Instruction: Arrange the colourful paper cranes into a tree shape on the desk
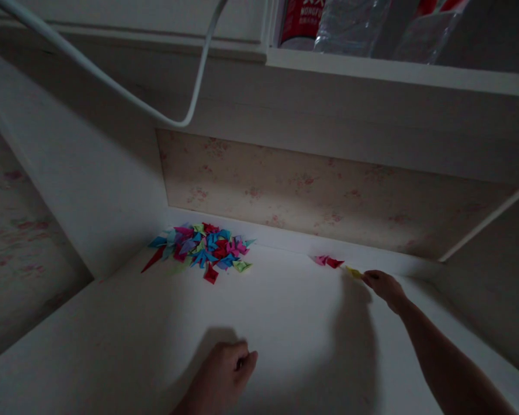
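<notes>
Over at the right, my right hand (378,282) pinches a small yellow paper crane (353,272) between its fingertips, just above the white tabletop (281,311). To the left of it sit a red paper crane (334,263) and a pink paper crane (320,260), side by side along the back edge. My left hand (227,369) is at the front middle, fingers curled in and closed, with nothing visible in them. A heap of folded paper cranes (207,246) in several colours lies at the back left, beyond my left hand.
A white cable (125,91) hangs in a loop at the upper left. Above the table runs a shelf (398,68) with a red can (301,20) and clear plastic packaging (350,26). Flowered wallpaper (303,184) covers the back wall, and a white side panel (82,173) stands at the left.
</notes>
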Tool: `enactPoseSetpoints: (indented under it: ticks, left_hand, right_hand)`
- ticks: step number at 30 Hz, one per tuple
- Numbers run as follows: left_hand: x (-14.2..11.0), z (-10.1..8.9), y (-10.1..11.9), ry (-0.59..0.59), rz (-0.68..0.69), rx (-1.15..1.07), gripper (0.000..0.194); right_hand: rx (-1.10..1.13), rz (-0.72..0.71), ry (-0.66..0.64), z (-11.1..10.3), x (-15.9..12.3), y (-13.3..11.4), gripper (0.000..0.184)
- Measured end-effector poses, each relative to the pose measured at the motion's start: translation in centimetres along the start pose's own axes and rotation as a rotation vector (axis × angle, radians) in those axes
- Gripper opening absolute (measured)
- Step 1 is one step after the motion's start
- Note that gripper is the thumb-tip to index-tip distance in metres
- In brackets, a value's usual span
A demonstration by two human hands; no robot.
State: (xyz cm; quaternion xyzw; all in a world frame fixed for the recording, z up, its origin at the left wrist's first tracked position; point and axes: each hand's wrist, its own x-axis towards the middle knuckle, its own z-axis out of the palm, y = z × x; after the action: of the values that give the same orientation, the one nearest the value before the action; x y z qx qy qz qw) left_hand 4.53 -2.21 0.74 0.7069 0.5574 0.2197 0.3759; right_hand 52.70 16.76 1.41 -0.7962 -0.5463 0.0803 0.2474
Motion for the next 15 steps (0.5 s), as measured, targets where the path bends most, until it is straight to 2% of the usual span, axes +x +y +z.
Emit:
enactPoseSetpoints:
  ticks: [8,15]
  left_hand:
    - [0.1,0.3,0.2,0.013,-0.021,0.077,0.038]
    - [0.4,0.4,0.0,0.011,-0.008,0.104,0.038]
  right_hand:
    - [-0.119,-0.030,-0.027,1.6,3.7,0.0,0.025]
    - [-0.153,-0.012,0.031,2.6,4.7,0.3,0.032]
